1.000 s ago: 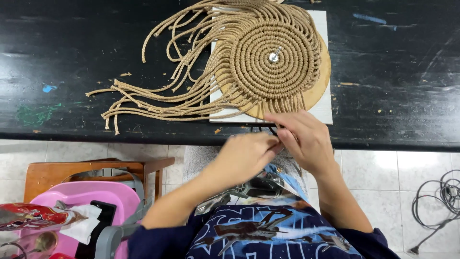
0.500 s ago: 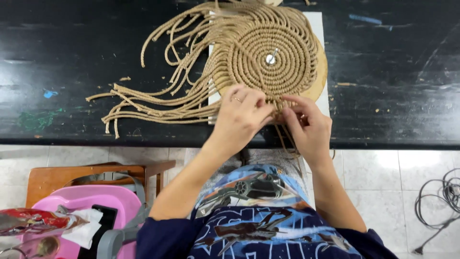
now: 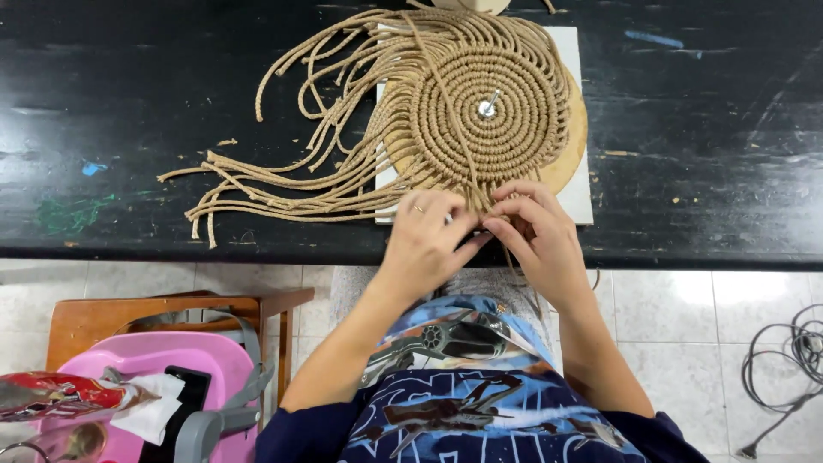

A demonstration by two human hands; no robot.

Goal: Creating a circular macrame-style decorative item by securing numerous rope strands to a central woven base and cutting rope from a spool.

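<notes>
The left hand (image 3: 426, 238) and the right hand (image 3: 538, 233) met at the near edge of a round coiled cord mat (image 3: 487, 107), fingertips together; both were curled closed, pinching tan cord strands (image 3: 474, 184) at the mat's lower rim, though just how many strands each hand gripped could not be told; a ring showed on one finger of the left hand. The mat lay flat on a round wooden disc (image 3: 570, 163), which sat on a pale square board (image 3: 573, 51); a small metal pin (image 3: 487, 107) stood at the mat's centre; one cord ran from the top of the mat straight down across the coils to the hands.

Loose cord ends (image 3: 283, 184) fanned out from the mat's left side across the black worktop (image 3: 129, 111), some curling up, most sweeping down and left toward the worktop's front edge; small flecks of blue and green paint marked the worktop's surface.

Below the worktop's edge the pale tiled floor (image 3: 686, 309) showed; at lower left stood a wooden stool (image 3: 103, 313) with a pink bag (image 3: 171, 356) just beside it and a red wrapper (image 3: 51, 396) at the frame edge; a coiled dark cable (image 3: 784, 360) lay on the floor at far right, well apart from the hands.
</notes>
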